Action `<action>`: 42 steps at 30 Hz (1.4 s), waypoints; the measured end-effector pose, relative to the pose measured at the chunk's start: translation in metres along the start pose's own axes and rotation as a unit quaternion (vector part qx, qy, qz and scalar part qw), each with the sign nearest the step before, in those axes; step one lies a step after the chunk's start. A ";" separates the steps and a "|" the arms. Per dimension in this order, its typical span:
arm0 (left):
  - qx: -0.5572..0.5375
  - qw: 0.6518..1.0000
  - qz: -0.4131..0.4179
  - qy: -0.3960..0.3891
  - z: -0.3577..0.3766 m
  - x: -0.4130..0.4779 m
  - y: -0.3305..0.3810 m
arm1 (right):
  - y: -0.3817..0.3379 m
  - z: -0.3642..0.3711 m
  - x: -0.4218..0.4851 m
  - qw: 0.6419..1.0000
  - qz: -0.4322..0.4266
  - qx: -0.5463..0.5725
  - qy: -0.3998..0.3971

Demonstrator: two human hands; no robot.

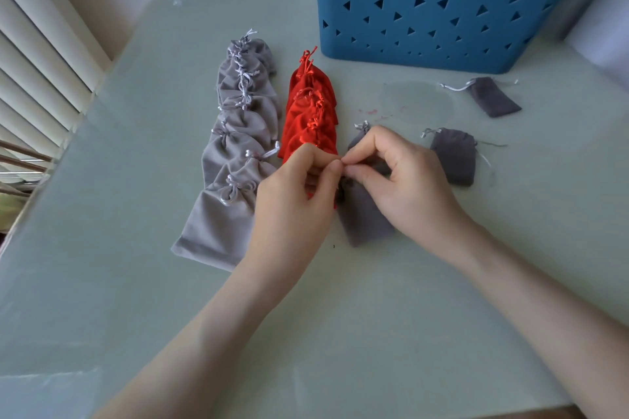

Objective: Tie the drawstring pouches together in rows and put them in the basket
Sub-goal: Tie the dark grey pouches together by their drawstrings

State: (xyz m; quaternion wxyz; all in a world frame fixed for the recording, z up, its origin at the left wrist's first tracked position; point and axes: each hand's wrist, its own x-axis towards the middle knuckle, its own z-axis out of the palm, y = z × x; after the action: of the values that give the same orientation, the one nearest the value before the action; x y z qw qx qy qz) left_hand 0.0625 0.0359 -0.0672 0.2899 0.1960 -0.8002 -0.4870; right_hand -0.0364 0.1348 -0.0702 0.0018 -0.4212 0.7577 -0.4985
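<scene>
A row of light grey pouches (235, 133) tied together lies on the left of the table. Beside it lies a row of tied red pouches (311, 112). My left hand (299, 194) and my right hand (401, 180) meet fingertip to fingertip over dark grey pouches (364, 214), pinching a drawstring between them. A second dark grey pouch's top (360, 136) peeks out behind my right hand. Two loose dark grey pouches lie to the right, one near (454, 156) and one farther (495, 97). The blue basket (449, 0) stands at the back.
The pale green table (340, 316) has its left edge next to white window blinds (37, 71). A white object (602, 41) sits at the far right beside the basket. Faint pink marks (374, 112) spot the tabletop.
</scene>
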 end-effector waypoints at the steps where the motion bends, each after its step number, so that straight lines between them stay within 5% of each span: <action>1: 0.001 1.000 -0.001 0.007 0.000 0.000 0.000 | -0.001 0.000 0.000 1.000 0.004 0.011 -0.004; 11: -0.066 0.997 -0.022 0.017 0.000 0.002 0.001 | -0.002 -0.003 0.006 0.989 0.102 0.091 -0.063; 17: -0.084 0.996 -0.022 0.010 0.001 0.003 0.000 | -0.001 -0.004 0.006 0.989 0.092 0.092 -0.069; 33: -0.212 0.962 -0.158 -0.072 -0.009 0.011 0.001 | 0.001 -0.006 0.004 0.992 -0.110 -0.058 -0.034; 42: -0.218 0.943 -0.182 -0.175 -0.021 0.018 -0.003 | 0.003 -0.009 0.005 0.991 -0.119 -0.038 -0.054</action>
State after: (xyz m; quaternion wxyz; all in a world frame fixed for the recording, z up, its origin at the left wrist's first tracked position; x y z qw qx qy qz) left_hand 0.0630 0.0094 -0.0577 0.0874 0.1821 -0.6630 -0.7209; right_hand -0.0455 0.1386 -0.0661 -0.0324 -0.5344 0.7192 -0.4428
